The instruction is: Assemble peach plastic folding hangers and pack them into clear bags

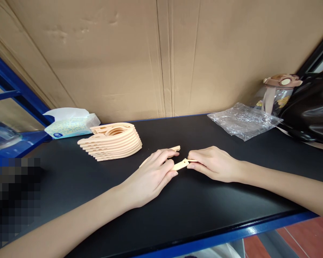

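Observation:
My left hand (153,175) and my right hand (214,163) meet at the middle of the black table top (210,204). Between them lies a pale peach plastic piece (179,165), thin and jointed, with one end poking out past my left fingers. My left fingers are curled over one part of it and my right fingers pinch the other end. A stack of several peach plastic hangers (111,141) lies flat to the left, behind my left hand, untouched.
A tissue pack (70,123) sits at the back left. A crumpled clear plastic bag (242,122) lies at the back right, by a water bottle (278,91) and a black bag (312,111). Cardboard (161,53) walls the back. The table's blue front edge (231,234) runs below my arms.

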A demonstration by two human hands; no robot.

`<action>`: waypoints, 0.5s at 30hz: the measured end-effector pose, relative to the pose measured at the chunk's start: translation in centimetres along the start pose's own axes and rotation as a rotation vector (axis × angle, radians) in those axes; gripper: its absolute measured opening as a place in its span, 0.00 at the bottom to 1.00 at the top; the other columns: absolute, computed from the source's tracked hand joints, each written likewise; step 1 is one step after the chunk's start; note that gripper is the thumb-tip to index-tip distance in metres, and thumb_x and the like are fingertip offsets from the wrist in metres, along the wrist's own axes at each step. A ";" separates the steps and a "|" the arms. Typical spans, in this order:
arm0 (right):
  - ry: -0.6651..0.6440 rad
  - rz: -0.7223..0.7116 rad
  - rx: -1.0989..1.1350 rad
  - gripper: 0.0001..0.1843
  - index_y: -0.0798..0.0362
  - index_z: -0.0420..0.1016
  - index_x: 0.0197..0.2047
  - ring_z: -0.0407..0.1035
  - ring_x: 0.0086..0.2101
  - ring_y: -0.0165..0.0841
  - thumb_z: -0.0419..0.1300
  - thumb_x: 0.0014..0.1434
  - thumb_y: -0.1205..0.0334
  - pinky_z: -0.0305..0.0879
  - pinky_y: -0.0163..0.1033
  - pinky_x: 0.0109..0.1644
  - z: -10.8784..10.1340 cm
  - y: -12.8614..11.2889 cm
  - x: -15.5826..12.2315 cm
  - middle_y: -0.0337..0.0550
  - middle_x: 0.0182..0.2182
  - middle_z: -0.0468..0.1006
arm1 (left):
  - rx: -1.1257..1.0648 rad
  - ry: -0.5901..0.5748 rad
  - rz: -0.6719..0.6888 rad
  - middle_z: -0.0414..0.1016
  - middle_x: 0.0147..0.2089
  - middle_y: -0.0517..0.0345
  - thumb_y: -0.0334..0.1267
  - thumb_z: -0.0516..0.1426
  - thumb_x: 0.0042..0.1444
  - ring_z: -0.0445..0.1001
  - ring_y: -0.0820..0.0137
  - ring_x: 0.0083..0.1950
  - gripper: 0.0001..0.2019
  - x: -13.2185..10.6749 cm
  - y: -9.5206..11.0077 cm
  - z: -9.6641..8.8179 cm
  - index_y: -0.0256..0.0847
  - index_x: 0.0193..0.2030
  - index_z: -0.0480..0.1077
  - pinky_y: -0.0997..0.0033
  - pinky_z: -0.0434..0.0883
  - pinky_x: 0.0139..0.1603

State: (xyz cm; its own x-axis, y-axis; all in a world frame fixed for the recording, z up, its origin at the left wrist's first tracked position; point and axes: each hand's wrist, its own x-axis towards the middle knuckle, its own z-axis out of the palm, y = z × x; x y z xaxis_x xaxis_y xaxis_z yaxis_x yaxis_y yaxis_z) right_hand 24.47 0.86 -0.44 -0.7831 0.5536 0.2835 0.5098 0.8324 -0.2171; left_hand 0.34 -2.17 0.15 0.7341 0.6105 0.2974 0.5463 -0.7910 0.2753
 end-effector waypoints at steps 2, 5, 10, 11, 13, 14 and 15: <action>0.002 -0.011 -0.019 0.16 0.51 0.60 0.34 0.60 0.23 0.27 0.42 0.70 0.54 0.50 0.34 0.27 0.0 0.0 0.0 0.36 0.26 0.68 | 0.007 -0.003 -0.001 0.63 0.62 0.50 0.37 0.45 0.68 0.55 0.63 0.67 0.12 0.0 0.0 0.1 0.41 0.49 0.67 0.56 0.63 0.64; 0.009 -0.039 -0.077 0.16 0.52 0.61 0.34 0.61 0.24 0.27 0.42 0.70 0.54 0.50 0.34 0.27 -0.1 -0.1 0.0 0.36 0.27 0.68 | 0.013 -0.015 -0.003 0.62 0.62 0.49 0.37 0.44 0.68 0.54 0.64 0.67 0.12 0.0 -0.1 0.1 0.39 0.48 0.68 0.57 0.61 0.65; 0.060 -0.095 -0.223 0.18 0.53 0.63 0.33 0.61 0.24 0.28 0.41 0.71 0.56 0.49 0.35 0.26 -0.1 -0.2 0.0 0.37 0.26 0.69 | 0.009 -0.030 -0.014 0.63 0.61 0.50 0.37 0.44 0.69 0.55 0.64 0.67 0.12 0.0 0.0 0.0 0.39 0.43 0.68 0.58 0.62 0.64; 0.078 -0.104 -0.262 0.18 0.53 0.64 0.33 0.61 0.24 0.28 0.41 0.71 0.56 0.48 0.35 0.26 0.0 -0.2 0.0 0.37 0.26 0.69 | 0.003 -0.027 -0.015 0.64 0.61 0.50 0.37 0.44 0.68 0.56 0.63 0.66 0.12 0.1 0.0 -0.1 0.39 0.44 0.68 0.58 0.63 0.64; 0.116 -0.116 -0.333 0.19 0.53 0.65 0.32 0.61 0.24 0.28 0.41 0.70 0.56 0.48 0.36 0.26 0.0 -0.3 -0.1 0.38 0.25 0.68 | -0.006 -0.017 -0.013 0.64 0.61 0.50 0.37 0.44 0.68 0.56 0.63 0.66 0.12 0.1 0.0 -0.1 0.40 0.45 0.68 0.58 0.63 0.63; 0.132 -0.121 -0.356 0.20 0.54 0.66 0.32 0.61 0.24 0.28 0.42 0.70 0.56 0.48 0.36 0.26 0.0 -0.4 -0.1 0.38 0.25 0.68 | -0.008 -0.013 -0.011 0.64 0.61 0.50 0.37 0.44 0.68 0.57 0.63 0.66 0.12 0.1 0.0 -0.1 0.40 0.46 0.68 0.57 0.63 0.63; 0.142 -0.125 -0.368 0.20 0.54 0.66 0.31 0.61 0.24 0.28 0.42 0.70 0.56 0.48 0.36 0.26 0.0 -0.4 -0.1 0.38 0.25 0.68 | -0.009 -0.015 -0.008 0.64 0.61 0.50 0.37 0.44 0.68 0.57 0.63 0.66 0.12 0.1 0.0 -0.1 0.40 0.46 0.68 0.57 0.63 0.63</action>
State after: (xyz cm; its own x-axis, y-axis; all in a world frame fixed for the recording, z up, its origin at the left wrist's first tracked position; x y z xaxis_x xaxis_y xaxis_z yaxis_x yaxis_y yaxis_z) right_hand 24.32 0.44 -0.32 -0.8032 0.4241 0.4183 0.5274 0.8327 0.1684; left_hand 0.32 -2.10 0.24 0.7353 0.6165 0.2815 0.5491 -0.7854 0.2857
